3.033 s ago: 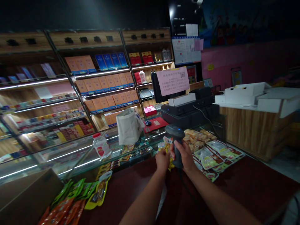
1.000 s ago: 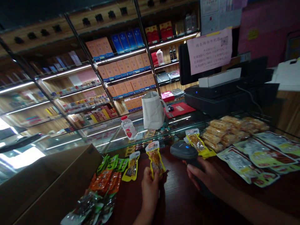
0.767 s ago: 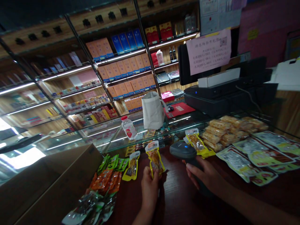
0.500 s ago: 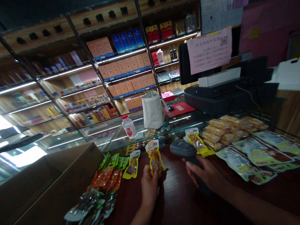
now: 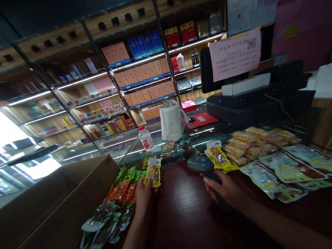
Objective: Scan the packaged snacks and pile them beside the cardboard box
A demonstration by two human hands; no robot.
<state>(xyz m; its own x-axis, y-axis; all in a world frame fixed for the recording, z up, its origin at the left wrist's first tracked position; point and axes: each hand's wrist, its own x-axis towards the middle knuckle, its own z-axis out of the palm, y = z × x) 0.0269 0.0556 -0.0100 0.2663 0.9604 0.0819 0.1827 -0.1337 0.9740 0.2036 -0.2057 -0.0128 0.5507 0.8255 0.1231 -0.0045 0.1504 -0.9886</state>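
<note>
Snack packet [image 5: 153, 173] in left hand [image 5: 142, 197], farther left now

snack packet [image 5: 154, 172]: yellow edging, orange-brown filling | barcode scanner [image 5: 201, 163]: dark grey, blue light | desk [image 5: 181, 211]: dark reddish-brown woodgrain | nearby packets [image 5: 121, 186]: green and orange | tote bag [image 5: 171, 122]: off-white | notice [image 5: 234, 54]: pale pink, dark print

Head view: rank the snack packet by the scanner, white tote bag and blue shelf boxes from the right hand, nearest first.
1. Snack packet, ahead of the right hand.
2. White tote bag, left, on the glass counter.
3. Blue shelf boxes, behind the counter.
</note>
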